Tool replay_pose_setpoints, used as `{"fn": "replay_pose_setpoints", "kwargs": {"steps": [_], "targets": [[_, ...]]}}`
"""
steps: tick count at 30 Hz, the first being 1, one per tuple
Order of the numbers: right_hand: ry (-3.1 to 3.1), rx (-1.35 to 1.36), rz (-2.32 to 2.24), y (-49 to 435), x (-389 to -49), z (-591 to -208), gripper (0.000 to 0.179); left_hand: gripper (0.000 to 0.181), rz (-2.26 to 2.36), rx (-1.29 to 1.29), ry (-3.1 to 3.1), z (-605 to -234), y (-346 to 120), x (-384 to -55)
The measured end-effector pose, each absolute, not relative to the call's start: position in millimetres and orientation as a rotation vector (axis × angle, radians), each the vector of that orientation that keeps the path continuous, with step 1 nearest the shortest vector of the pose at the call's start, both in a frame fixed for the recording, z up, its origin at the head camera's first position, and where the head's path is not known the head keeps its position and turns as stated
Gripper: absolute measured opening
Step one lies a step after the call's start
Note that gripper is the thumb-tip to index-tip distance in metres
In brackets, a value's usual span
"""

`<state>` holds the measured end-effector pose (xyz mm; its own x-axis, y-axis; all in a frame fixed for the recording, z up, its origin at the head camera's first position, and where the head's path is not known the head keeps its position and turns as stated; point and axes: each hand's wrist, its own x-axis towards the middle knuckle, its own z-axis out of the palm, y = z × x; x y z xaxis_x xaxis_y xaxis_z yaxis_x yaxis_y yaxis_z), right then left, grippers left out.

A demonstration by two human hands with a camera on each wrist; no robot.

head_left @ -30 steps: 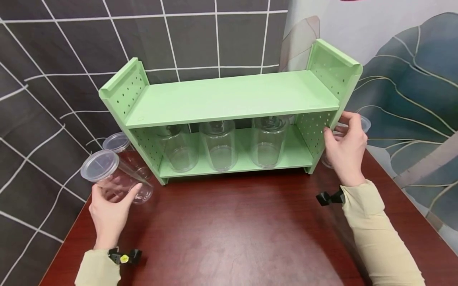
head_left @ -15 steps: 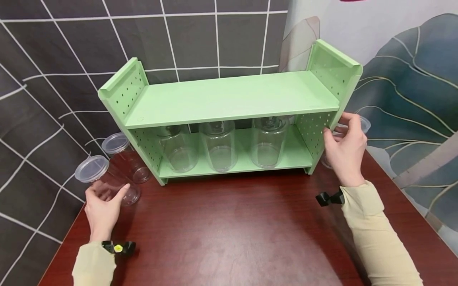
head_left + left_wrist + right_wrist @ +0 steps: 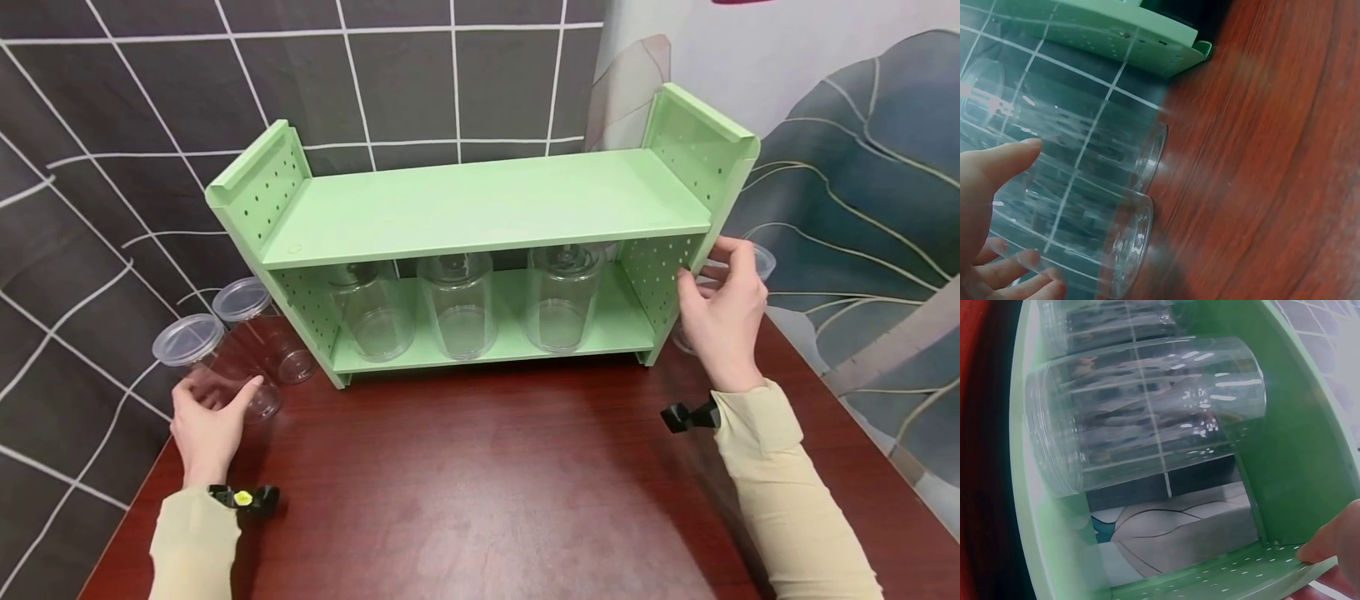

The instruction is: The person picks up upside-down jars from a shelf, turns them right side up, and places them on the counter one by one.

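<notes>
My left hand [image 3: 207, 433] has its fingers and thumb round a clear plastic jar [image 3: 238, 382] with a translucent lid [image 3: 188, 339], at the table's left side. Close behind it stands a second lidded jar [image 3: 279, 337]. In the left wrist view, the bases of the held jar [image 3: 1132, 250] and its neighbour [image 3: 1152, 156] are side by side at the wooden surface. My right hand [image 3: 723, 317] grips the right side panel of a light green two-tier shelf [image 3: 480, 204], with the thumb [image 3: 1319, 547] on the perforated inner face.
Clear jars [image 3: 457, 312] stand in a row of 3 on the shelf's lower tier. Another lidded jar [image 3: 762, 262] is partly hidden behind my right hand. A dark red wooden table [image 3: 480, 483] extends in front, and a grid-patterned wall covering [image 3: 405, 92] rises behind.
My left hand has moved left and slightly away from me with the jar, bringing it beside the other lidded jar, and the jar's base has come down. My right hand has kept its grip.
</notes>
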<state>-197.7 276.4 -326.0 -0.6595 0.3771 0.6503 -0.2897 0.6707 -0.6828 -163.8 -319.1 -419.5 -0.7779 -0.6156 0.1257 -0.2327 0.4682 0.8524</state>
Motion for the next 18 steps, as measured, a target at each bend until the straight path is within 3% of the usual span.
{"fn": "replay_pose_setpoints", "kwargs": {"steps": [8, 18], "targets": [[-2.05, -0.059, 1.018, 276.4, -198.3, -326.8, 0.036, 0.095, -1.283, 0.643, -2.143, -414.5, -316.8, -161.2], [-2.053, -0.057, 1.021, 277.0, -198.0, -326.0, 0.037, 0.09, -1.227, 0.477, -1.894, -382.7, -295.0, -150.0]]}}
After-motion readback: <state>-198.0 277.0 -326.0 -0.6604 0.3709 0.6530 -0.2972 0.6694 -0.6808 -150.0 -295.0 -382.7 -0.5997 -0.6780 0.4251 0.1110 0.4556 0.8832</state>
